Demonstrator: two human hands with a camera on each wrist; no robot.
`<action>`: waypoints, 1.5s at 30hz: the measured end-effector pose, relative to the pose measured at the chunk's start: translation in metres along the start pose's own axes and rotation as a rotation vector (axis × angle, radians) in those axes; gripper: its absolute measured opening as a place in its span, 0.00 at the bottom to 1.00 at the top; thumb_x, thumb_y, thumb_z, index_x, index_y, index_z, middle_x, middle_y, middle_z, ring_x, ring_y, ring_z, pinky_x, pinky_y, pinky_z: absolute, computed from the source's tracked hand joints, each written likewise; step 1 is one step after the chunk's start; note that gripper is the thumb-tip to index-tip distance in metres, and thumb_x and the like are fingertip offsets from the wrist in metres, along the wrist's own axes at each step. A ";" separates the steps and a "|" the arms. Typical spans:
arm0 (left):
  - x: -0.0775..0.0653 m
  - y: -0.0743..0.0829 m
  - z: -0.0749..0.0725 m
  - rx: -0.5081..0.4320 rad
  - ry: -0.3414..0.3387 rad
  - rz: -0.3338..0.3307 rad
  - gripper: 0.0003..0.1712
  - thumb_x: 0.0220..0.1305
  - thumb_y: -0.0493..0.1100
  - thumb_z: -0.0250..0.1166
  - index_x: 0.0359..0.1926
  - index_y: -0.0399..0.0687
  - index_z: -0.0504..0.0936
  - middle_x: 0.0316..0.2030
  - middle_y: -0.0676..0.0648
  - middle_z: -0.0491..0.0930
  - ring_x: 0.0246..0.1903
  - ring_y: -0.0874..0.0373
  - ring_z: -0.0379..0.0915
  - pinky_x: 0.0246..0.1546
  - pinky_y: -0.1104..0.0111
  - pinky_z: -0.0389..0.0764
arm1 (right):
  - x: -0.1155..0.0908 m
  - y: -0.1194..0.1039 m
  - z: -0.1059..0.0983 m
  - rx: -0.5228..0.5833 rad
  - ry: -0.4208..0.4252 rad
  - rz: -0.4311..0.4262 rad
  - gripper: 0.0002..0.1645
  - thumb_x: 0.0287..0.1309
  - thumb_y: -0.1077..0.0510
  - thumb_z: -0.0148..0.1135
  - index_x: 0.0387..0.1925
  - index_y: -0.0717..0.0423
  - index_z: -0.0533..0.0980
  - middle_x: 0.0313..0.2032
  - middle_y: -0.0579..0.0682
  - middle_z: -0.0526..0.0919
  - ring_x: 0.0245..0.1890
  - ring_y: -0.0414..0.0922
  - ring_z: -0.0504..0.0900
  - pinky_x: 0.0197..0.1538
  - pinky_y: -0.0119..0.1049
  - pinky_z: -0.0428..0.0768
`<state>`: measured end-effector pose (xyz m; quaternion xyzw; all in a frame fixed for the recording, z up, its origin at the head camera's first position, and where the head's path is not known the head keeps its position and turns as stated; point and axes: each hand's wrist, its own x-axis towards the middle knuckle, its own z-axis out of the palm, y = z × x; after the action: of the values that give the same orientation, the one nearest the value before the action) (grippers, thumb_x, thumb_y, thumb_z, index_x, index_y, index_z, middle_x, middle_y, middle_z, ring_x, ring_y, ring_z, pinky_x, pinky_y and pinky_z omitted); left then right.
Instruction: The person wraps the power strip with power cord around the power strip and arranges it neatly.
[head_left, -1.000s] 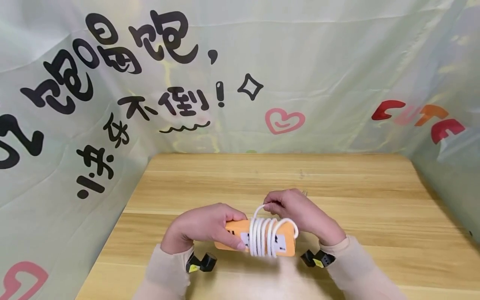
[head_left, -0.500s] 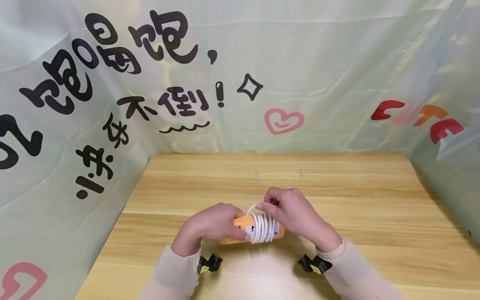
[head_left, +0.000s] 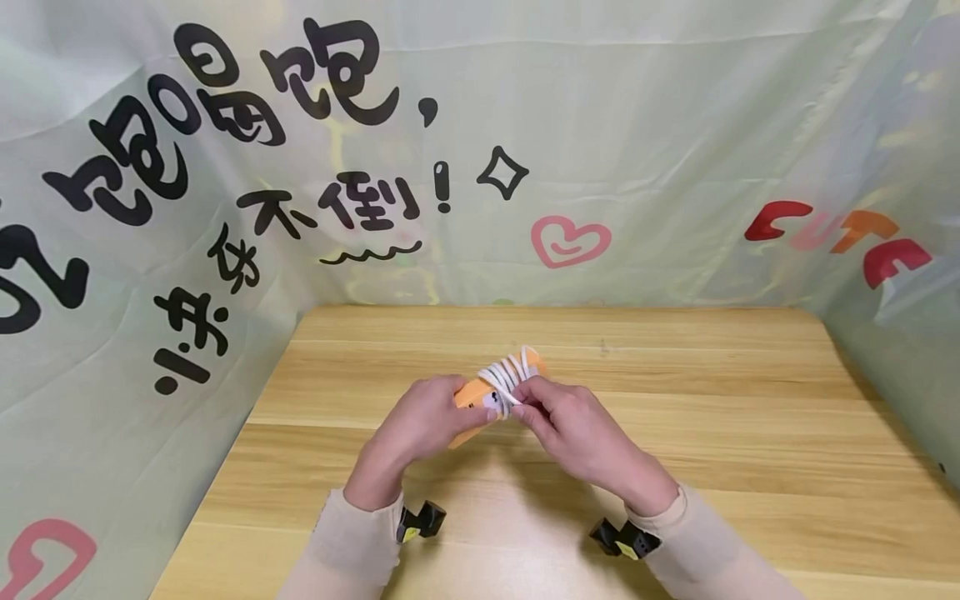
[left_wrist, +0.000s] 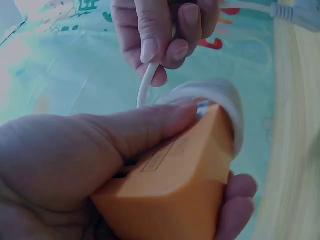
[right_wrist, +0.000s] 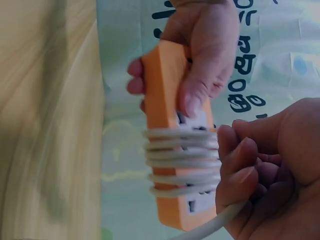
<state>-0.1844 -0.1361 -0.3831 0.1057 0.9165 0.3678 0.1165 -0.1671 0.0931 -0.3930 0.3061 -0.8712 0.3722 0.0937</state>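
Note:
My left hand (head_left: 420,417) grips one end of an orange power strip (right_wrist: 162,90), thumb on the socket face and fingers behind. Several turns of its white cord (right_wrist: 175,156) wrap the strip's middle and far part. Held tilted above the table, the strip points away to the right in the head view. My right hand (head_left: 581,429) pinches the cord at the strip's near side. In the left wrist view, cord runs from the strip up into the right hand's curled fingers (left_wrist: 150,47). Beyond them a white plug (left_wrist: 300,14) shows at the corner.
Below the hands lies a wood-grain table (head_left: 675,358). A pale printed cloth (head_left: 660,125) with black lettering and a pink heart hangs behind it and along both sides. Black wrist cameras (head_left: 422,522) sit at both sleeve cuffs.
The power strip has swung from nearly level to pointing up and away, farther from the body. My right hand has brought the cord from behind the strip over to its near side.

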 end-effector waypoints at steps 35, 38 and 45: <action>-0.004 -0.007 -0.035 -1.085 -0.017 0.197 0.26 0.83 0.39 0.55 0.75 0.36 0.66 0.53 0.42 0.81 0.42 0.52 0.88 0.48 0.59 0.88 | 0.007 0.024 -0.012 0.379 -0.109 0.239 0.08 0.79 0.55 0.59 0.50 0.56 0.73 0.38 0.52 0.83 0.34 0.44 0.82 0.38 0.37 0.83; -0.004 -0.009 -0.035 -1.121 -0.042 0.231 0.28 0.84 0.41 0.53 0.79 0.43 0.63 0.55 0.42 0.78 0.43 0.51 0.89 0.47 0.56 0.89 | 0.010 0.027 -0.013 0.498 -0.091 0.286 0.11 0.80 0.56 0.56 0.51 0.62 0.71 0.39 0.60 0.81 0.36 0.49 0.83 0.39 0.42 0.86; -0.007 -0.008 -0.035 -1.077 -0.123 0.240 0.27 0.81 0.42 0.58 0.75 0.40 0.68 0.50 0.42 0.81 0.39 0.52 0.88 0.36 0.62 0.90 | 0.012 0.028 -0.017 0.475 -0.043 0.471 0.20 0.75 0.45 0.63 0.46 0.60 0.75 0.30 0.56 0.77 0.25 0.49 0.78 0.24 0.44 0.83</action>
<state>-0.1886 -0.1670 -0.3629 0.1563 0.5719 0.7883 0.1644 -0.1946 0.1150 -0.3928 0.1176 -0.8088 0.5696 -0.0872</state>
